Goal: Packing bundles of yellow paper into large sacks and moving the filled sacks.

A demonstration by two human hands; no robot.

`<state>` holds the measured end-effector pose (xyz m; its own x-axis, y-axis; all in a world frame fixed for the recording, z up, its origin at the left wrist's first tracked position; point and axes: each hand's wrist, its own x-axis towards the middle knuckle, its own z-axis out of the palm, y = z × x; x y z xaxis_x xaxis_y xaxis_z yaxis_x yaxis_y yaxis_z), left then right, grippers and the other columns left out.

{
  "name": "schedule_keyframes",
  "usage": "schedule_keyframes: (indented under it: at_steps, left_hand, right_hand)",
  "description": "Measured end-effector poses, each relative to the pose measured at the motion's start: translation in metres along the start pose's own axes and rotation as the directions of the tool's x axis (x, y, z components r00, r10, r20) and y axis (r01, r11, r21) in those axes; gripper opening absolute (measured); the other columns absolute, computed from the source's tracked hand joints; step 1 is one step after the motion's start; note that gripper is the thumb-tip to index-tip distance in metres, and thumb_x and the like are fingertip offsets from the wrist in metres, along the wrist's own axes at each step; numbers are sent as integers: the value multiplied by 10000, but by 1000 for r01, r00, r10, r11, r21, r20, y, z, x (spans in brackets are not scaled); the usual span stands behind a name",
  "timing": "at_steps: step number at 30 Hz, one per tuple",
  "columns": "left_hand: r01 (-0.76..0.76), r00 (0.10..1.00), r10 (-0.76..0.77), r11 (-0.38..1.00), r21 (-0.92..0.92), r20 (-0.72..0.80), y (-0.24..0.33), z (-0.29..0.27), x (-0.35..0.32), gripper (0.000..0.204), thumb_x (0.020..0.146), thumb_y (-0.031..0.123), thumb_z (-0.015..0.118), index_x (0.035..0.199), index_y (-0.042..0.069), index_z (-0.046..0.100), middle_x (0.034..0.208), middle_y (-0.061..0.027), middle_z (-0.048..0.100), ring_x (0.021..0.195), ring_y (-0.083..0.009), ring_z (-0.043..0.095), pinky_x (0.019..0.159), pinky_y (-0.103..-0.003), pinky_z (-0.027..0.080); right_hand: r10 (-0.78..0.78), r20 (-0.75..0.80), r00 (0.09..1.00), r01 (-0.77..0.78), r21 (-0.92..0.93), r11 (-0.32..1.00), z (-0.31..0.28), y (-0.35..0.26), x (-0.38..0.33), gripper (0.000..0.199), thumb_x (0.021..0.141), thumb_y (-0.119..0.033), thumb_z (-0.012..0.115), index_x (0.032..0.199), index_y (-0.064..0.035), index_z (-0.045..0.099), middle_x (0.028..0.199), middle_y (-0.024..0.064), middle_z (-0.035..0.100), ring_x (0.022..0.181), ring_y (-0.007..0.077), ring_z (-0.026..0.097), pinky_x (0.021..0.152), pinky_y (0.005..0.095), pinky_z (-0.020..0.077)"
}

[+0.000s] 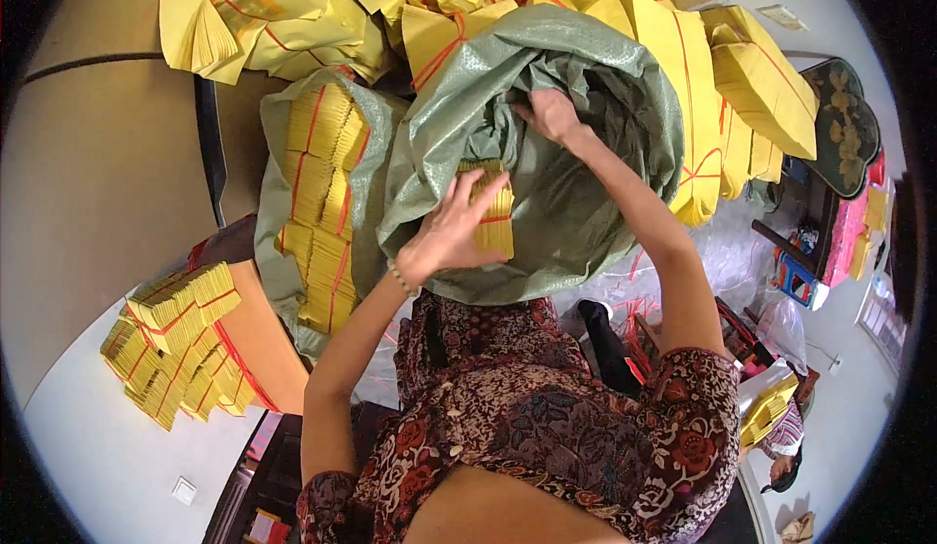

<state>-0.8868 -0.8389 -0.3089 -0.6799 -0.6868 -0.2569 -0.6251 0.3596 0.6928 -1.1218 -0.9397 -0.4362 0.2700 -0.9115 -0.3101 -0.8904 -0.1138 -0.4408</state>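
Note:
A green woven sack [459, 85] stands in front of me with its mouth wide and its rim rolled. Inside it, at the near left, sits a bundle of folded yellow paper [496, 214] tied with red string. My left hand [451, 227] lies around this bundle, fingers over its top and thumb along its near side. Deeper in the sack, toward the far side, my right hand [552, 117] is closed on a fold of the sack's inner cloth; its fingertips are partly hidden.
Left of it, a second green sack [269, 193] is packed with tied yellow bundles [322, 173]. More yellow bundles [181, 339] are stacked on an orange-brown board [264, 339] at left. Large yellow paper packs [673, 85] crowd the far side. Another person [786, 437] is at the lower right.

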Motion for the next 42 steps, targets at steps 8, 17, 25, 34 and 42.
schedule_keyframes:
  at_steps: [8,17,25,34,42]
  left_hand:
    - [73,983,-91,990,-118,-160,-63,27,103,543,861,197,497,1303,-45,294,1245,-296,384,1091,-422,455,931,-415,390]
    - [298,904,-331,942,153,271,-109,43,122,569,882,268,481,1384,184,226,1430,-172,217,1281,-354,283,1031,-411,295]
    - [240,888,-365,887,395,279,-118,33,99,439,909,248,429,1342,243,356,1434,-202,162,1274,-350,293,1031,-456,263]
    - [444,808,-526,839,314,264,-118,38,96,504,870,74,420,1335,264,385,1449,-198,136,1271,-322,325,1020,-381,310]
    - [488,841,-506,863,132,191,-122,23,93,226,824,84,484,1035,46,557,978,-231,587,876,-337,596,768,-362,468]
  right_hand:
    - [-167,-162,973,155,-81,985,40,21,-56,502,747,-143,606,1206,-63,419,1058,203,529,995,371,531,815,404,458]
    - [24,79,997,-13,-130,991,119,147,-94,306,827,-144,453,1119,-130,545,966,179,589,878,321,586,765,415,467]
    - [46,-75,996,-54,-112,992,25,1,-52,274,787,-102,539,1053,-51,497,915,185,599,794,321,616,697,414,493]
    - [-1,43,999,16,-340,940,47,16,-40,502,871,-332,482,1341,-257,323,1114,115,533,974,290,547,808,401,441]
    - [157,-66,985,-168,-198,966,51,-6,-46,543,859,-310,516,1342,-158,318,1196,175,483,1139,341,442,909,421,386]
